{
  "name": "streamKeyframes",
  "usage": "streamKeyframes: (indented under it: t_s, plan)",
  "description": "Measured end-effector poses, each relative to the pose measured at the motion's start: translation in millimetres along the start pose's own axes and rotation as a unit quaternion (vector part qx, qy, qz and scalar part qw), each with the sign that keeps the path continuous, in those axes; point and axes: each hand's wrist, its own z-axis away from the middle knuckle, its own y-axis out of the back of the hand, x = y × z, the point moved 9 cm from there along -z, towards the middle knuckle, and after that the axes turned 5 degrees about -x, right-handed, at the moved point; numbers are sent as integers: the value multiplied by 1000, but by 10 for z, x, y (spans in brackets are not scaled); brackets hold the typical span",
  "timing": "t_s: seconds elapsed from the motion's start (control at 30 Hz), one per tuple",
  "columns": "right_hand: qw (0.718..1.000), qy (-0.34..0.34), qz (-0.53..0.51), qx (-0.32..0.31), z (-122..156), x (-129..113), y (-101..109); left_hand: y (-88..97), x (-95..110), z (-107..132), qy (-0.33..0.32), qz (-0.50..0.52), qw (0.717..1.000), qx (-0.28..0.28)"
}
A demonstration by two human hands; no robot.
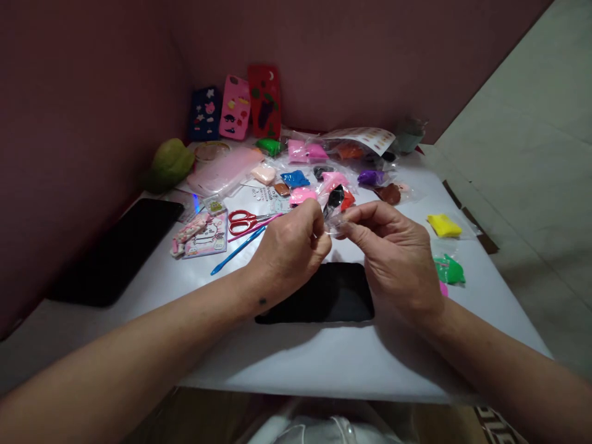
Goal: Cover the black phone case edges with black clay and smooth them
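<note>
So both hands are up over the middle of the white worktop, working on a clear plastic wrapper. The left hand has its fingers curled in, thumb and index pinching one side of it; the right hand pinches the other side between thumb and index. There's a black lump right behind the wrapper, can't really tell if it's inside. Below the hands, toward the near edge, a black rectangular slab lies flat. Off to the left you've got red-handled scissors and a blue stick tool. Near the right edge sit a yellow packet and a green packet. Along the back edge, a navy phone case, a pink one and a red one lean on the wall, with a green fruit by the left edge.
</note>
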Motion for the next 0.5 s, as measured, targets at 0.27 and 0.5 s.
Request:
streamKeyframes:
  t_s: [0.27, 0.5]
  plan:
    - [948, -182, -262, -8, -8, 387, -106, -19, -57, 11, 15, 17, 1000, 2]
    - [946, -189, -262, -27, -46, 373, -173, -6, -154, -32, 122, 136, 982, -51]
